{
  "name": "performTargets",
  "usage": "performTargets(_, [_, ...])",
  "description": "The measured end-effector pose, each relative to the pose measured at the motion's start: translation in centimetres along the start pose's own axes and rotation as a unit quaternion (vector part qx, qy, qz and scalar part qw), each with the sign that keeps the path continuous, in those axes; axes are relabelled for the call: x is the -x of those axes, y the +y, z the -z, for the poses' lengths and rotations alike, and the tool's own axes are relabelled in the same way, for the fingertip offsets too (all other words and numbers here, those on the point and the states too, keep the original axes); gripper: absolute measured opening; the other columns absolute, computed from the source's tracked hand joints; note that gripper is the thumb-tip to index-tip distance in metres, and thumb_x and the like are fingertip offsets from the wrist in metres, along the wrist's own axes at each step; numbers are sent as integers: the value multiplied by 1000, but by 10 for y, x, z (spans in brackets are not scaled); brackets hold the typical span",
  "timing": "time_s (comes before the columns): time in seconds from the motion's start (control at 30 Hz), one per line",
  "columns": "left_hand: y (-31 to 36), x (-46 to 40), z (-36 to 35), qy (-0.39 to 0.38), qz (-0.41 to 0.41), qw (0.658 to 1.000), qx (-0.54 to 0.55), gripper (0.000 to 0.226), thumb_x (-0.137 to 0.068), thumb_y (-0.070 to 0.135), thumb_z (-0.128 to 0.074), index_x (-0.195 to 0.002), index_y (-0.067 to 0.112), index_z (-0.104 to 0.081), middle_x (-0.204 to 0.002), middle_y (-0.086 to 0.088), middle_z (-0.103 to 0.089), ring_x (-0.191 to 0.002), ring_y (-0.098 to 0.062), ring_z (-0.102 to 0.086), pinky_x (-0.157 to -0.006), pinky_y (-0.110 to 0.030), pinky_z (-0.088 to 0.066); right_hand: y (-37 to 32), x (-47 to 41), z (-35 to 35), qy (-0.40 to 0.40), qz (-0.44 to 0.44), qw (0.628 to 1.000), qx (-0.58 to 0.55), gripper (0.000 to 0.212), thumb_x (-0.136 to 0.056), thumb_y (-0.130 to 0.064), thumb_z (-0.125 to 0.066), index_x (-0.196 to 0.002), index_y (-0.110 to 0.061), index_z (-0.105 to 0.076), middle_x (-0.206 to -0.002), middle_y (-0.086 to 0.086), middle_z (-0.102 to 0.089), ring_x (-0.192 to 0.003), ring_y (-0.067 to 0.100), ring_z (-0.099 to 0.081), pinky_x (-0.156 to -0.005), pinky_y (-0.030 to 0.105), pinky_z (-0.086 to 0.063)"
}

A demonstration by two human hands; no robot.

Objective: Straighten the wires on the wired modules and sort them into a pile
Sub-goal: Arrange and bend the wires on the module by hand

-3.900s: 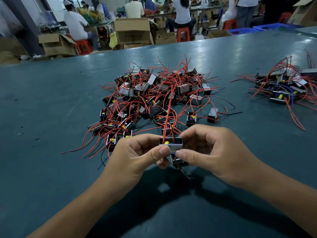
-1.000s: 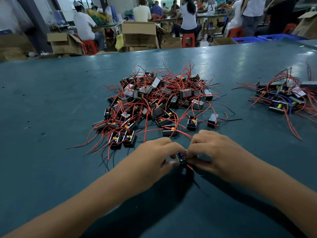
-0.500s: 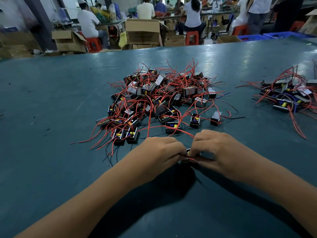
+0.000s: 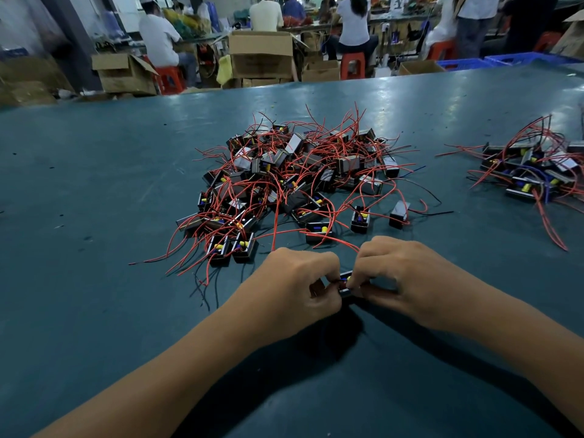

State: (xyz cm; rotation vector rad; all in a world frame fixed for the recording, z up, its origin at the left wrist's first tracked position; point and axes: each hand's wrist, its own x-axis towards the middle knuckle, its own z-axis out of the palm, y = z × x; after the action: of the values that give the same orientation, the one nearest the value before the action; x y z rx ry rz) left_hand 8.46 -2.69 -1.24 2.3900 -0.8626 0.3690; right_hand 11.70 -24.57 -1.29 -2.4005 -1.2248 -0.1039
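Now that I've lowered it from chest height, the module (image 4: 345, 283) sits low between left hand (image 4: 297, 287) and right hand (image 4: 399, 281), both pinching it. Wire-straightening underway; unsorted heap (image 4: 297, 181) just beyond my knuckles.

Factory assembly floor: big teal counter (image 4: 94, 184) heaped with wired modules (image 4: 297, 181), open cardboard boxes (image 4: 262, 55), red stools (image 4: 352, 66), seated workers (image 4: 158, 36) at benches behind.

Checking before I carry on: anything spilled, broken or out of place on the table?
Nothing stands out. Both hands, left hand and right hand, hold one module; the tangled pile and sorted pile sit apart on the table.
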Motion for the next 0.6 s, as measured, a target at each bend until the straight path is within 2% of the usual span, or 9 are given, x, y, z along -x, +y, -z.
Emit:
performTargets(0.13, [2, 0, -3, 54, 58, 997, 13, 11, -82, 15, -65, -73, 10, -62, -57, 12, -48, -51, -3, -44, -52, -13, -29, -2, -1, -1, -5, 5, 1000, 5, 4, -90, -21, -72, -90, -17, -72, -89, -6, -60, -85, 16, -55, -74, 36, -48])
performTargets(0.2, [2, 0, -3, 76, 76, 994, 6, 11, -82, 16, -65, -73, 11, -61, -58, 14, -46, -51, -1, -43, -53, -10, -27, -3, -1, -1, -6, 5, 1000, 12, 4, -90, -22, -72, -89, -18, -71, -89, -6, -60, -84, 17, -55, -74, 34, -47])
performTargets(0.33, [4, 1, -2, 113, 87, 990, -2, 12, -81, 18, -61, -73, 10, -60, -60, 7, -54, -56, -11, -46, -51, -16, -32, -5, 0, 1, -4, 0, 1000, 18, 5, -90, -23, -71, -89, -18, -71, -88, -6, -61, -83, 18, -55, -73, 30, -45])
performTargets(0.43, [6, 0, -1, 133, 84, 987, -11, 21, -83, 25, -51, -72, 9, -58, -59, 3, -53, -57, -13, -44, -52, -20, -32, -7, 0, 2, -4, 3, 1000, 21, 5, -90, -23, -71, -89, -18, -71, -87, -7, -61, -81, 18, -54, -73, 32, -45])
performTargets(0.6, [3, 1, -7, 114, 99, 988, 17, 18, -90, 19, -55, -77, 7, -60, -60, -1, -59, -56, -17, -54, -55, -35, -40, -11, -1, 2, -15, 3, 998, 60, 10, -92, -33, -65, -90, -25, -70, -86, -11, -60, -81, 15, -51, -73, 35, -45])
